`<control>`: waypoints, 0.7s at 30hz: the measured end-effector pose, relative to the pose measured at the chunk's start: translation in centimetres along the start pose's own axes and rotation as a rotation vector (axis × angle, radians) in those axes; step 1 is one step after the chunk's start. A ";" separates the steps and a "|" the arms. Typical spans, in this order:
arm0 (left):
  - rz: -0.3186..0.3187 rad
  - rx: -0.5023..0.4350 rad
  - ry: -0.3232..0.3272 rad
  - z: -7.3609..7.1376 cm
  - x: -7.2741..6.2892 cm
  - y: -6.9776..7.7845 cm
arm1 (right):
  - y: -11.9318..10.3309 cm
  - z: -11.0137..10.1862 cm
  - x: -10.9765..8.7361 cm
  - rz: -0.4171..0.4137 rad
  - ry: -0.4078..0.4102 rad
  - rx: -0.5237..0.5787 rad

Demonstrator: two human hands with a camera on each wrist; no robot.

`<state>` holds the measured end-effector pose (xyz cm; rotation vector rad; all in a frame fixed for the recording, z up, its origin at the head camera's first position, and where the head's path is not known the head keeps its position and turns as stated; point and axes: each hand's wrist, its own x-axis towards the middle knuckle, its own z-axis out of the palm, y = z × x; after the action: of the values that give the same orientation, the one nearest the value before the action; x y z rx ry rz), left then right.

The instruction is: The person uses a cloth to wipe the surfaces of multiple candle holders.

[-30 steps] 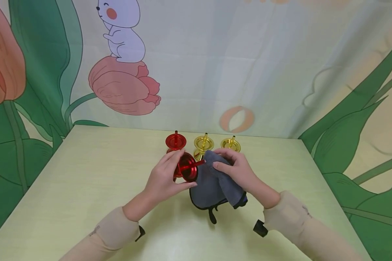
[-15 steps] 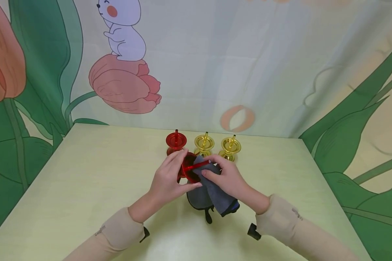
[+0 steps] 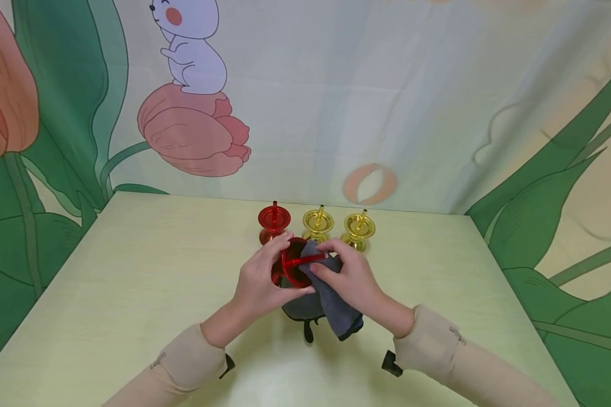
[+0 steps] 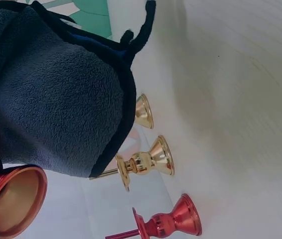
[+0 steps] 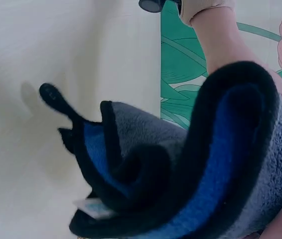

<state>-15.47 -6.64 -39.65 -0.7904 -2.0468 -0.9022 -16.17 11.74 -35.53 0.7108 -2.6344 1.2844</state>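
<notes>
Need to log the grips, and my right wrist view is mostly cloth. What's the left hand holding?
Observer: Head view: the left hand grips a tipped red holder.
Operator: Which way does its spike point?
Observer: Toward the right hand; the spike crosses in front of the grey cloth there.
Operator: Anything standing nearby?
Observer: Yes, beyond the hands, three upright in a row, left to right in the head view: a second red holder, a middle gold holder and an end gold holder.
</notes>
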 end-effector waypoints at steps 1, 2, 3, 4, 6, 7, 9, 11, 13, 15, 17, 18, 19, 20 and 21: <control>0.002 -0.013 -0.007 0.0 0.0 0.0 | 0.0 -0.1 0.0 -0.010 0.002 -0.006; 0.002 -0.028 -0.019 -0.1 0.0 0.1 | 0.0 -0.2 0.0 -0.021 0.003 -0.016; 0.000 -0.047 -0.037 -0.1 0.1 0.1 | 0.1 -0.3 0.1 -0.032 0.001 -0.024; -0.009 -0.072 -0.061 -0.2 0.1 0.2 | 0.1 -0.4 0.2 -0.043 -0.004 -0.029; -0.042 -0.132 -0.122 -0.4 0.3 0.4 | 0.3 -0.7 0.3 -0.064 -0.021 -0.020; -0.066 -0.165 -0.155 -0.5 0.3 0.5 | 0.4 -0.8 0.4 -0.071 -0.033 -0.006; -0.125 -0.236 -0.218 -0.8 0.5 0.7 | 0.6 -1.0 0.5 -0.076 -0.066 0.035; -0.184 -0.296 -0.267 -1.1 0.6 0.9 | 0.8 -1.1 0.6 -0.073 -0.094 0.082; -0.226 -0.334 -0.302 -1.3 0.7 0.9 | 0.9 -1.2 0.6 -0.058 -0.114 0.123; -0.255 -0.360 -0.331 -1.4 0.9 1.0 | 1.0 -1.2 0.7 -0.049 -0.123 0.146; -0.269 -0.372 -0.360 -1.5 1.0 1.0 | 1.0 -1.1 0.7 -0.037 -0.129 0.170; -0.275 -0.377 -0.373 -1.5 1.0 1.0 | 1.1 -1.1 0.7 -0.035 -0.131 0.182; -0.283 -0.382 -0.388 -1.5 1.0 0.9 | 1.2 -1.1 0.7 -0.037 -0.133 0.192; -0.293 -0.388 -0.401 -1.6 1.1 0.9 | 1.3 -1.1 0.7 -0.036 -0.134 0.200; -0.306 -0.395 -0.411 -1.6 1.1 0.8 | 1.3 -1.1 0.7 -0.031 -0.135 0.209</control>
<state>-14.83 -7.21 -37.71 -0.9459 -2.4273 -1.4453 -17.54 13.01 -35.59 0.8941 -2.6042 1.5724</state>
